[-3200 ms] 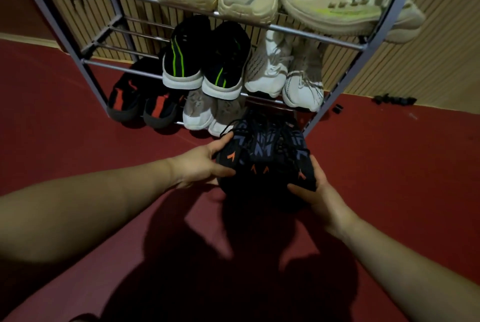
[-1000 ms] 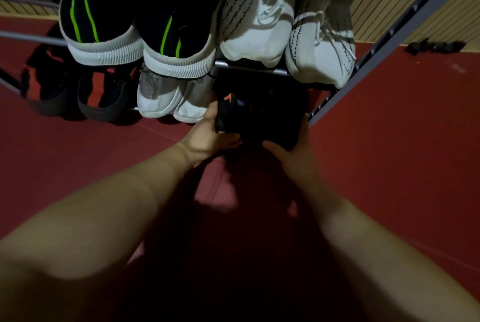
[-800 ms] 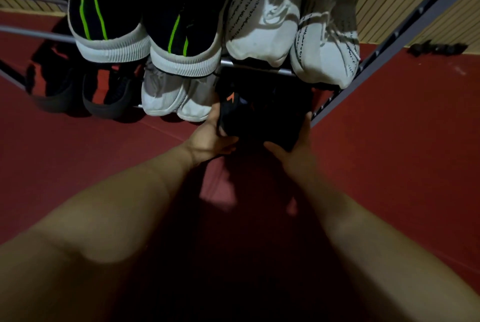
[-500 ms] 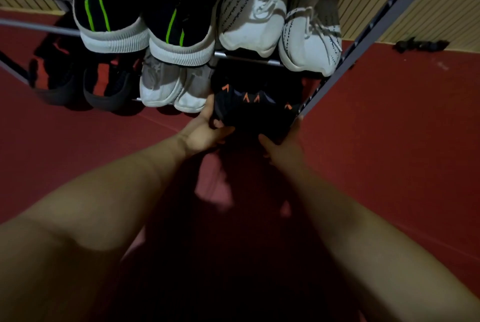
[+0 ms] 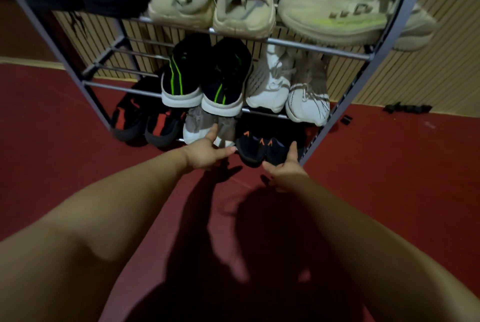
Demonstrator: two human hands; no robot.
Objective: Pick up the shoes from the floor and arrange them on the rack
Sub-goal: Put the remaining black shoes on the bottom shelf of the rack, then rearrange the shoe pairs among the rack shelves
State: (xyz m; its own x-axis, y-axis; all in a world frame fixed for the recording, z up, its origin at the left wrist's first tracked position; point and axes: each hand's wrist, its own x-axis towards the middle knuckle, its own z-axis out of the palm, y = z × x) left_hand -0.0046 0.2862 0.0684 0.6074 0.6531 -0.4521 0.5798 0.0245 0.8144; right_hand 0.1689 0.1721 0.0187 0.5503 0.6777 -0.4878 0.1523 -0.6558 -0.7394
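Note:
A pair of black shoes with orange marks (image 5: 262,145) sits on the bottom tier of the grey metal rack (image 5: 319,47), at its right end. My left hand (image 5: 207,151) is just left of the pair, fingers straight, holding nothing; one finger lies against the grey-and-white shoes (image 5: 205,128). My right hand (image 5: 287,169) is in front of the pair's right heel, fingers spread, one raised finger near the shoe; contact is unclear.
The rack also holds black shoes with green stripes (image 5: 205,80), white knit shoes (image 5: 288,87), beige shoes (image 5: 215,2) and black-and-red shoes (image 5: 145,121). A red floor (image 5: 389,173) spreads around. Small dark objects (image 5: 406,108) lie by the slatted wall.
Both hands have let go of the black-and-orange pair, which now rests on the bottom tier. The hands have drawn back a little and opened. The camera has pulled back and up.

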